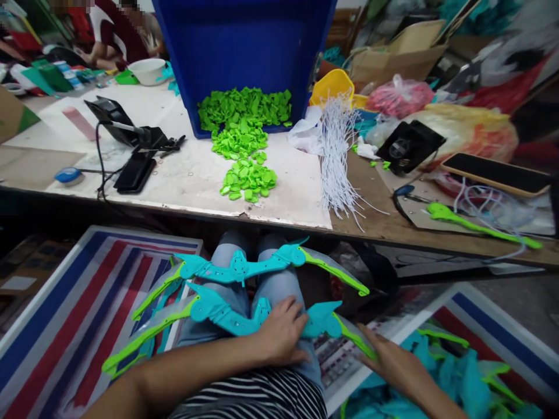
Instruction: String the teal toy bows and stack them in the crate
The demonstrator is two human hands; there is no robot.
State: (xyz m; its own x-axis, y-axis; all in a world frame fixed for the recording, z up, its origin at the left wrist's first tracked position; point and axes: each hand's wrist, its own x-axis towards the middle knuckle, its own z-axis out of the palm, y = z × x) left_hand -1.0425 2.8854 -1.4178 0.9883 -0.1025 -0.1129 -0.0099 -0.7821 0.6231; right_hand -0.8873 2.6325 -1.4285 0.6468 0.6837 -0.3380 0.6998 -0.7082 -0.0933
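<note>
Two turquoise-and-green plastic toy bows lie across my lap, one behind the other. Over the grip of the nearer toy bow [236,322] rests my left hand [283,330], its fingers curled onto the turquoise part. My right hand [384,355] closes around the right green limb of that same bow, close to its tip; its fingers are partly hidden. The farther toy bow [240,267] lies on my knees, with neither hand on it.
A blue bin [244,52] on the table [297,192] spills green plastic pieces [248,179]. Right of them lie a bundle of white cords [338,157], a black fan [410,145] and a phone [498,173]. Striped-lined crates [94,233] flank my legs; the right one holds turquoise parts.
</note>
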